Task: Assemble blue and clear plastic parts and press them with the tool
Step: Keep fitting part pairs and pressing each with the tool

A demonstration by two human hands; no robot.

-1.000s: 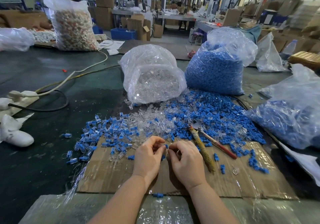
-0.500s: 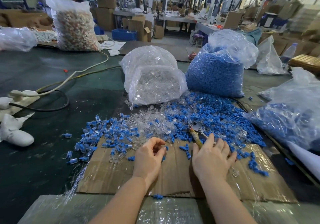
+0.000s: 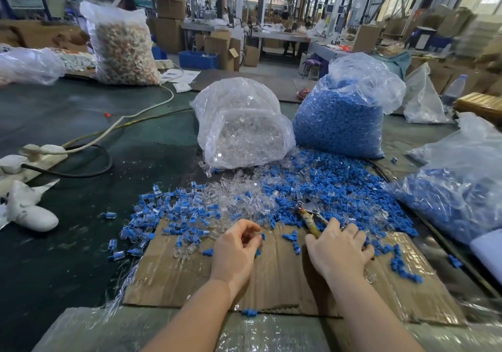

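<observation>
on the desk: both hands at the cardboard sheet among loose parts

at centre foreground, a flat brown corrugated cardboard sheet (image 3: pixel 271 278) lies on the dark green desk (image 3: pixel 68 123). the left hand (image 3: pixel 235 251) rests on the cardboard with its fingers curled inward, its grip narrow, pinching a small blue plastic part (image 3: pixel 261 237) at the fingertips. the right hand (image 3: pixel 338 251) lies over the handles of a worn plier-like metal press tool with a yellowish handle (image 3: pixel 309 220); its fingers bend down over the handles, but whether the grip has closed round them cannot be told. the tool's metal head points away from the person, into the heap.

beyond the hands, a scattered heap of small blue plastic parts (image 3: pixel 334 186) and a scattered patch of small clear plastic parts (image 3: pixel 236 198) spread across the desk and onto the far edge of the cardboard. to the left of these lies a loose cluster of joined blue-and-clear pieces (image 3: pixel 163 215).

behind the heap stand a clear plastic bag of transparent parts (image 3: pixel 241 126) and, just beside it on the right, a clear plastic bag filled with blue parts (image 3: pixel 342 118). at far right lies another plastic bag holding blue parts (image 3: pixel 459 188).
</observation>
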